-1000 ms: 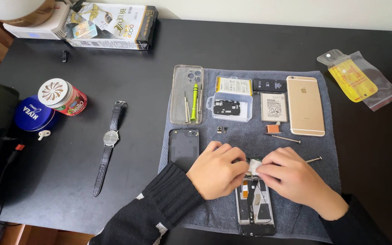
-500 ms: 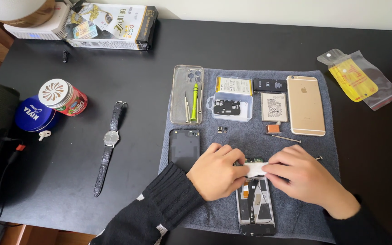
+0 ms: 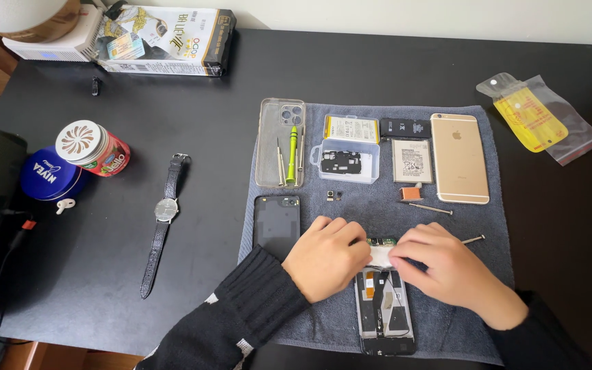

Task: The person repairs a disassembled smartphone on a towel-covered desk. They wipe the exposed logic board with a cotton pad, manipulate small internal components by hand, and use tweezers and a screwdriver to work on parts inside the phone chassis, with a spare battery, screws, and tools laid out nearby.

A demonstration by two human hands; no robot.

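Note:
An opened phone [image 3: 384, 312] with its inner parts and black cables showing lies on a grey towel [image 3: 351, 205]. My left hand [image 3: 327, 257] rests at the phone's upper left corner, fingers curled over it. My right hand [image 3: 447, 267] is at the upper right. Both hands pinch a small white piece [image 3: 380, 255] at the top of the phone. A small green circuit board [image 3: 381, 241] sits just above that piece, between my fingertips.
On the towel lie a black back cover [image 3: 277, 223], a clear case [image 3: 281, 140] with a green screwdriver [image 3: 292, 144], a small plastic box [image 3: 344, 162], batteries [image 3: 412, 160], a gold phone [image 3: 458, 157] and loose screwdrivers [image 3: 429, 207]. A wristwatch [image 3: 162, 219], tins [image 3: 94, 147] and plastic bags [image 3: 536, 116] lie on the black table.
My right hand has shifted slightly left along the top of the phone. The white piece now lies flat between both hands instead of sticking up.

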